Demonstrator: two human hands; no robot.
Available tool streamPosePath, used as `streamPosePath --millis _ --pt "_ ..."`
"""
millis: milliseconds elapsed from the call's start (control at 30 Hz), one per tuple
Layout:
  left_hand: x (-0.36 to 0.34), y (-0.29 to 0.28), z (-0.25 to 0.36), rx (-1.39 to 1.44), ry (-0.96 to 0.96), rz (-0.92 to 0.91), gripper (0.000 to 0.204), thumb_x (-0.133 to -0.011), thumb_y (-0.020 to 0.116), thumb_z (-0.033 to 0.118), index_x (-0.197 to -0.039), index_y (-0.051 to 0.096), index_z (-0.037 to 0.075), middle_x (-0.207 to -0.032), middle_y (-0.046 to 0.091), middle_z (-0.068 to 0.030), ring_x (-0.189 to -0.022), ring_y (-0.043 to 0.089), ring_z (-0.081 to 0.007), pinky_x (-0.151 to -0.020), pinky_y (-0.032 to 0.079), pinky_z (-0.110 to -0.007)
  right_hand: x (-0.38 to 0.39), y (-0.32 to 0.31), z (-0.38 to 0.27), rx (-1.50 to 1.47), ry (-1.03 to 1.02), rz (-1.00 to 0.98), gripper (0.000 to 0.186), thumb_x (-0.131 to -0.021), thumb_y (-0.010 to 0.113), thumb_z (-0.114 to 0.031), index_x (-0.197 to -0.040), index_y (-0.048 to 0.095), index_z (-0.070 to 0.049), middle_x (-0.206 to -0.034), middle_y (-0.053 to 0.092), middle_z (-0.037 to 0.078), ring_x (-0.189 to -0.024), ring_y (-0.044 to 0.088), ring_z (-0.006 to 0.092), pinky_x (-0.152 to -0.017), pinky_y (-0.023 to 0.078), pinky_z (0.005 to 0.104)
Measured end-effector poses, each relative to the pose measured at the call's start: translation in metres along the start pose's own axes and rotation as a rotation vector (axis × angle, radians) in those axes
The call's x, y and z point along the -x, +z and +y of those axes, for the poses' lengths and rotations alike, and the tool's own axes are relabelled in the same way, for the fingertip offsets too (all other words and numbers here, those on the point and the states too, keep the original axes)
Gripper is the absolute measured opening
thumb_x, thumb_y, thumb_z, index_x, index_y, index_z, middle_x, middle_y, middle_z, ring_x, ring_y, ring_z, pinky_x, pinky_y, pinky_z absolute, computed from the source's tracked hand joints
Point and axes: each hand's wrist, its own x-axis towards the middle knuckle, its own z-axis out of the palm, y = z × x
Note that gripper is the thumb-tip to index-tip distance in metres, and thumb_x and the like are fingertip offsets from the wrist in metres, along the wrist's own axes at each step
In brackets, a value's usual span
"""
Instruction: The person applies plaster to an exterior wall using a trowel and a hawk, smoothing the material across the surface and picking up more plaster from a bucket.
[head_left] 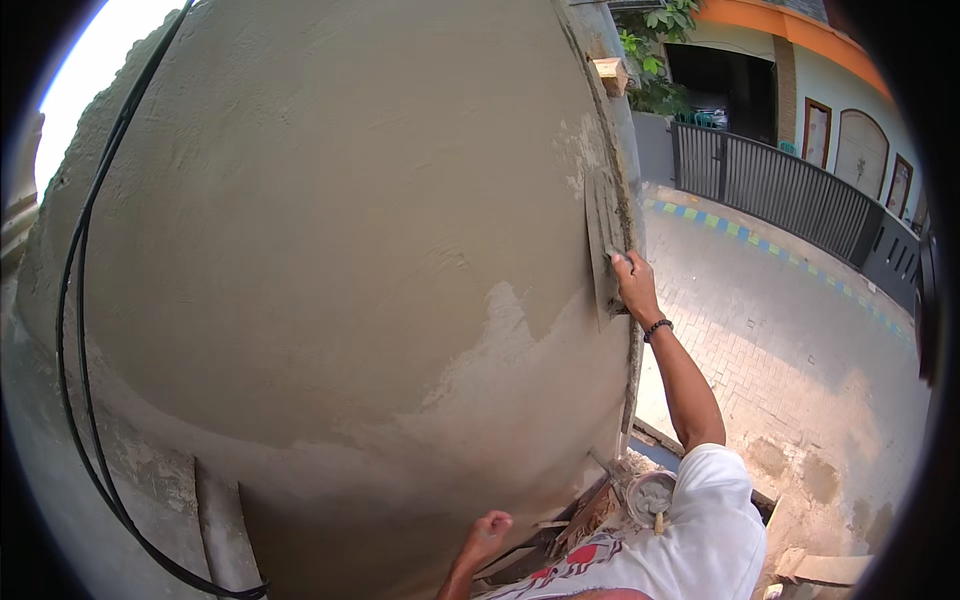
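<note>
A long flat plastering trowel (600, 240) lies along the right edge of the plastered wall (350, 200), its blade running nearly upright. My right hand (634, 285) grips its handle, with the arm stretched up and a dark beaded bracelet at the wrist. Damp grey-brown plaster covers most of the wall; a paler, drier-looking patch spreads below and left of the trowel. Low in front of the wall, my left hand (487, 535) is held with its fingers curled in, and nothing shows in it. It is apart from the wall's trowelled edge.
A bucket of grey mix (652, 492) with a handle sticking out stands below my right arm, beside rubble and wood scraps. Black cables (75, 270) hang down the left side. A wood block (610, 76) sits at the upper right edge. Beyond lie a paved street (760, 330) and gate (770, 180).
</note>
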Motion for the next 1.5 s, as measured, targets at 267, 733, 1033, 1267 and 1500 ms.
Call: streamPosePath --millis 267,733,1033,1267,1500 --pt "0.009 0.005 0.009 0.014 0.049 0.057 0.027 -0.091 0.063 0.028 -0.104 0.064 0.003 -0.076 0.061 -0.0001 -0.069 0.055 -0.009 -0.063 0.046 -0.026 0.084 -0.004 0.071 -0.036 0.097 0.024 0.047 -0.09 0.059 -0.041 -0.094 0.06 0.006 -0.074 0.061 0.022 -0.07 0.06 0.0314 -0.066 0.047 0.0405" --pt "0.017 0.002 0.008 0.028 -0.039 0.031 0.027 -0.092 0.06 0.025 -0.105 0.064 0.002 -0.088 0.068 -0.0089 -0.083 0.062 -0.016 -0.077 0.049 -0.031 -0.094 -0.024 -0.071 -0.28 -0.2 0.086 0.045 -0.088 0.061 -0.043 -0.086 0.059 0.002 -0.055 0.05 0.004 -0.049 0.049 0.0136 -0.051 0.041 0.0323" --pt "0.021 -0.001 -0.024 0.034 -0.101 0.018 0.027 -0.092 0.06 0.025 -0.105 0.064 0.003 -0.089 0.068 -0.01 -0.083 0.062 -0.0169 -0.077 0.049 -0.032 -0.037 0.006 -0.124 -0.114 -0.458 -0.124 0.042 -0.087 0.061 -0.038 -0.083 0.059 0.003 -0.06 0.049 0.012 -0.056 0.05 0.0195 -0.053 0.041 0.0355" --pt "0.004 0.006 0.007 -0.019 0.084 -0.03 0.029 -0.092 0.06 0.026 -0.105 0.062 0.001 -0.087 0.064 -0.0047 -0.08 0.057 -0.0132 -0.073 0.047 -0.031 0.164 0.1 -0.145 -0.089 -0.477 -0.4 0.04 -0.086 0.065 -0.038 -0.078 0.054 0.0 -0.054 0.052 0.02 -0.049 0.056 0.0347 -0.046 0.042 0.0415" --pt "0.022 0.01 0.001 -0.057 0.044 -0.059 0.029 -0.092 0.06 0.027 -0.105 0.062 0.001 -0.088 0.065 -0.009 -0.084 0.06 -0.0164 -0.077 0.048 -0.032 0.202 0.1 -0.138 -0.327 -0.391 -0.581 0.039 -0.086 0.065 -0.038 -0.085 0.058 0.001 -0.065 0.059 0.019 -0.056 0.059 0.0349 -0.052 0.046 0.041"
